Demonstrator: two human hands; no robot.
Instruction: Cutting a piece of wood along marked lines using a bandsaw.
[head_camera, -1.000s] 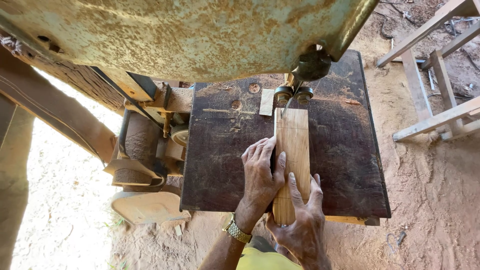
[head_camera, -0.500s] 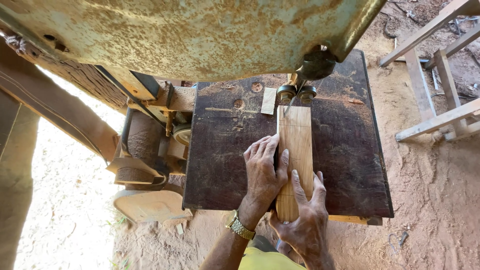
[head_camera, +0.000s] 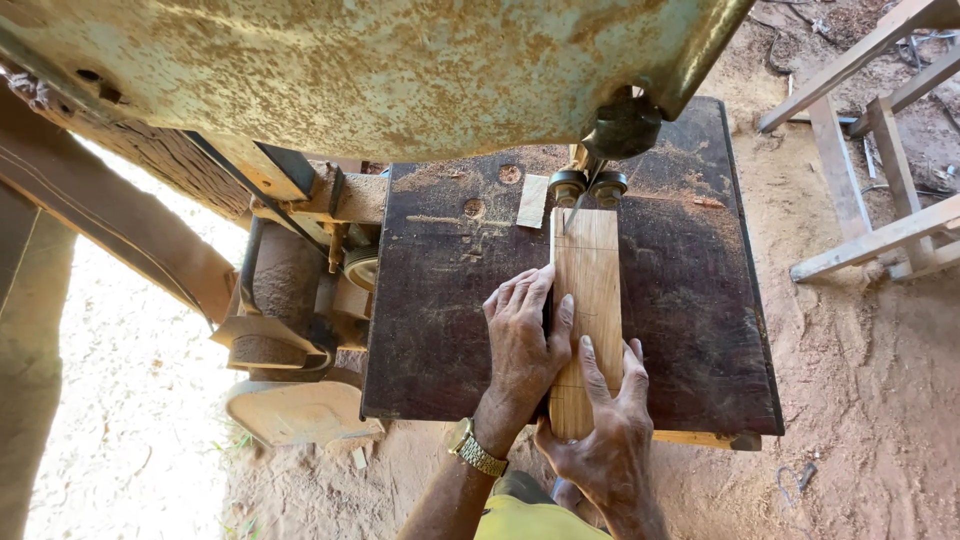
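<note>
The dark worktop (head_camera: 690, 300) has open room on its right side and on its left side, so a hand could slide there. In the middle lies a wood board (head_camera: 587, 300). At its far end stand the saw blade (head_camera: 572, 215) and two round guides (head_camera: 588, 186). The big rusty saw cover (head_camera: 350, 70) hangs over the far side and blocks the way there.
</note>
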